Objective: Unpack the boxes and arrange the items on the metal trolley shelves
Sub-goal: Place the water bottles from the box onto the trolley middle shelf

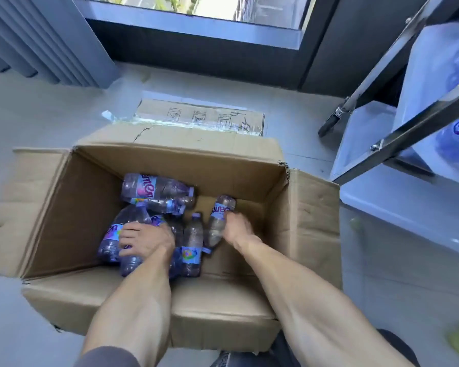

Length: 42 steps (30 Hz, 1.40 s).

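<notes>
Reaching into the open cardboard box (236,165), both hands are closed on water bottles (157,189) lying loose on its floor.

One bottle (219,221), lying near the box's right wall, is clasped at mid-body by the right hand (236,229), fingers wrapped round it; another bottle (112,239) in the left-hand cluster is covered by the left hand (146,239), fingers curled over it, though how firm that hold is cannot be told. Two at once are being taken, presumably so fewer trips are needed. More bottles are left lying crosswise toward the back wall. All four flaps are folded outward, which keeps the opening clear. The metal trolley (382,144) is parked just to the right, within easy reach, with wrapped packs (435,83) already seen on its shelves.
</notes>
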Tool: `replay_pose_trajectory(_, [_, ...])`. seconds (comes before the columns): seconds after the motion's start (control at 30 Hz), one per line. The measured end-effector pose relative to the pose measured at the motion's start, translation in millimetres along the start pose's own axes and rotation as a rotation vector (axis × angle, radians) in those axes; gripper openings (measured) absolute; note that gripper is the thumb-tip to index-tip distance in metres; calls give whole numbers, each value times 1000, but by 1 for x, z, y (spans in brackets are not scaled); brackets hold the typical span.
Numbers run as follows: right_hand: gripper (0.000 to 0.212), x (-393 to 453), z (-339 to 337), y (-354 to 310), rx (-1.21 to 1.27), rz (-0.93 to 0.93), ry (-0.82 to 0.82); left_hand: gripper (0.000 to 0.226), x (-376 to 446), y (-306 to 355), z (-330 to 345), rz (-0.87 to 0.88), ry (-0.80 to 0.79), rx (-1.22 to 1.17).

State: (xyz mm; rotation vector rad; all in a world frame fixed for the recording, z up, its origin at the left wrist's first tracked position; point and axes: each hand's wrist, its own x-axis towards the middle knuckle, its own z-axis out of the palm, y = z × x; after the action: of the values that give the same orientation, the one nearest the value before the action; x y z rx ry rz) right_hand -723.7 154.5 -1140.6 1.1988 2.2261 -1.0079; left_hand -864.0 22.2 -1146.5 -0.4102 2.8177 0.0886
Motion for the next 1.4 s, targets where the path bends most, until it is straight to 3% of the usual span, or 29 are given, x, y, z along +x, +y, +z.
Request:
replay_pose_trajectory(0.07, [33, 26, 9, 0, -63, -62, 12, 81, 11, -3, 8, 0, -12, 79])
replay_pose_trajectory(0.23, [46, 75, 35, -9, -457, -254, 9, 75, 16, 2, 20, -31, 48, 82])
replay_pose_trajectory(0.33, [41, 78, 44, -24, -654, -232, 89, 76, 17, 6, 20, -30, 48, 82])
replay_pose_trajectory(0.57, [53, 79, 43, -5, -886, -338, 9, 77, 12, 10, 21, -37, 54, 108])
replay_pose_trajectory(0.7, [45, 62, 22, -1, -934, -298, -65, 79, 7, 11, 16, -49, 3, 110])
replay_pose_trajectory(0.9, [29, 1, 4, 16, -506, 6, -161, 45, 4, 8, -5, -106, -60, -15])
replay_pose_trajectory(1.0, [30, -23, -15, -4, -260, 81, -96, 65, -6, 0, -19, -107, -176, -79])
replay_pose_trajectory(1.13, [58, -59, -43, -19, 182, 222, 61, 76, -44, -3, -39, -5, -196, -235])
replay_pose_trajectory(1.27, [62, -103, -77, -28, 285, 105, 277, 75, -92, 14, -71, 216, -252, -451])
replay_pose_trajectory(1.4, [55, -154, -103, -21, 387, -19, 498, 58, -154, 23, -111, 351, -238, -704])
